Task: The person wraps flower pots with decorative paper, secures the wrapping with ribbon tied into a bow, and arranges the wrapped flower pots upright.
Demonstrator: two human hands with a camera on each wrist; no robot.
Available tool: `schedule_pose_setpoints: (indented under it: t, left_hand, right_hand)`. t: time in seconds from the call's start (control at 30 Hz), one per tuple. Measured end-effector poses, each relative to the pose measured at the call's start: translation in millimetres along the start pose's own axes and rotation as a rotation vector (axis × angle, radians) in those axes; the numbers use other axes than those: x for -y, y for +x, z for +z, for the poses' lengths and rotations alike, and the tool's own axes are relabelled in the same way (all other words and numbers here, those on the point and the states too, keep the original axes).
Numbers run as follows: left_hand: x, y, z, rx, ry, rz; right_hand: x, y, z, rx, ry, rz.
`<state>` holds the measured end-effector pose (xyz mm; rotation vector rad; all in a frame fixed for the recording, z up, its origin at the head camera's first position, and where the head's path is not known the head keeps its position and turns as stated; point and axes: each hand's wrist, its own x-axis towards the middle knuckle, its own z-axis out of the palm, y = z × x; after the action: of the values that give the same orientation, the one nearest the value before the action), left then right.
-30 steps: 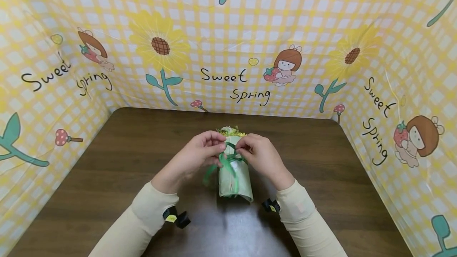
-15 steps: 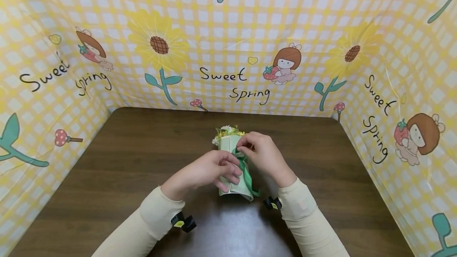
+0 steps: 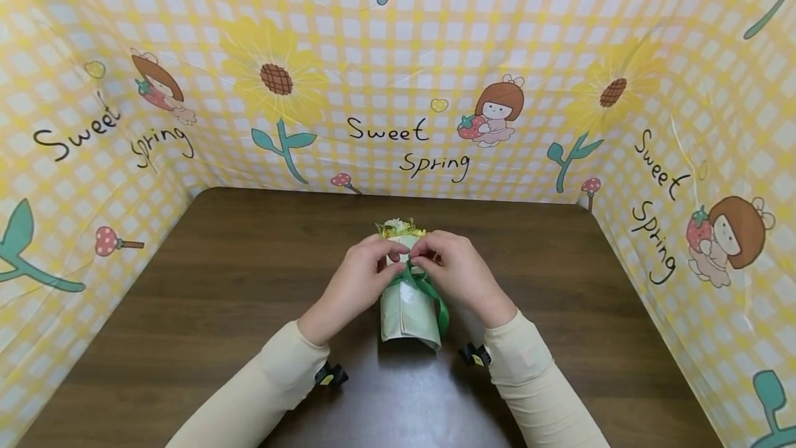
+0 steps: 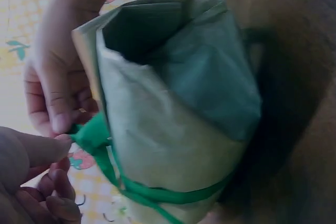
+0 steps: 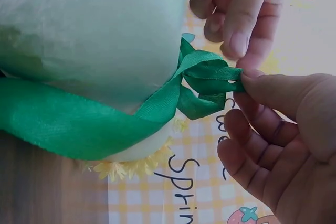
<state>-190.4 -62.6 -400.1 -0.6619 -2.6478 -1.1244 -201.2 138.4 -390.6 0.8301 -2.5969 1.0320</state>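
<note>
A pale green paper-wrapped bouquet (image 3: 410, 313) with yellow and white flowers (image 3: 398, 227) lies at the table's middle, its open lower end facing me. Green ribbon (image 5: 202, 72) circles it, looped into a knot on its upper side. My right hand (image 3: 457, 272) pinches the ribbon loops between thumb and index finger, clearest in the right wrist view. My left hand (image 3: 361, 278) hovers at the same knot; its thumb and index tips are apart, the thumb just short of the ribbon in the right wrist view. Its index tip is partly hidden behind my right thumb.
The brown wooden table (image 3: 249, 261) is walled on three sides by yellow checked cloth (image 3: 398, 54). Black wrist-camera mounts (image 3: 332, 375) hang under both cuffs, close above the tabletop.
My left hand left the knot, swept down over the wrap, then rose back beside my right hand. A ribbon tail now hangs to the bouquet's right. My right hand has barely moved.
</note>
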Motion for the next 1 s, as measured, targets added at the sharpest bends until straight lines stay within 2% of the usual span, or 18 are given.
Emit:
schedule_pose_setpoints:
  t: [0.17, 0.37, 0.63, 0.8, 1.0]
  left_hand:
    - [4.9, 0.8, 8.6, -0.054, -0.031, 0.038]
    - [6.9, 0.5, 13.1, -0.086, -0.036, 0.026]
    - [5.0, -1.0, 11.3, -0.084, -0.051, -0.014]
    - [5.0, -1.1, 9.6, -0.078, -0.060, -0.029]
    - [5.8, -0.9, 8.4, -0.066, -0.061, -0.031]
  right_hand:
    - [4, 1, 0.6, -0.014, -0.011, -0.031]
    - [7, 2, 1.5, -0.032, -0.033, -0.032]
    - [6, 0, -3.0, -0.037, -0.016, -0.022]
    - [5, -1, -10.3, -0.042, -0.025, 0.016]
    - [6, -2, -11.6, 0.020, -0.084, 0.087]
